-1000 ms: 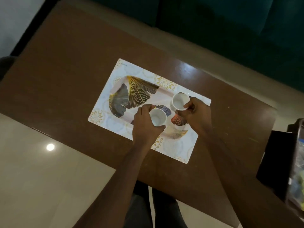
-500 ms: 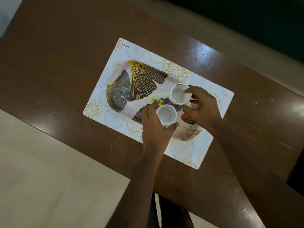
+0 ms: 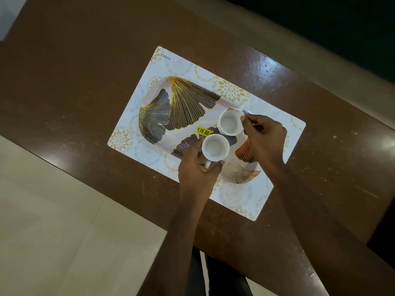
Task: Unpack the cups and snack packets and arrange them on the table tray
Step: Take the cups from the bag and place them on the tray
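Observation:
Two white cups stand upright and empty on the right part of a tray (image 3: 183,103) printed with gold and dark ginkgo leaves. My left hand (image 3: 196,169) grips the near cup (image 3: 214,147) from its near side, thumb and fingers curled round it. My right hand (image 3: 264,137) pinches the far cup (image 3: 229,123) at its right rim. The two cups sit close together, almost touching. A yellow price sticker (image 3: 204,131) lies on the tray just left of them. No snack packets are in view.
The tray rests on a white placemat (image 3: 239,199) with gold flower prints, on a dark brown wooden table (image 3: 85,82). Pale floor tiles (image 3: 53,221) lie at the lower left. My legs show under the table's near edge.
Both hands have kept their hold on the cups and shifted them slightly on the tray. The camera has moved closer, so the tray fills more of the view.

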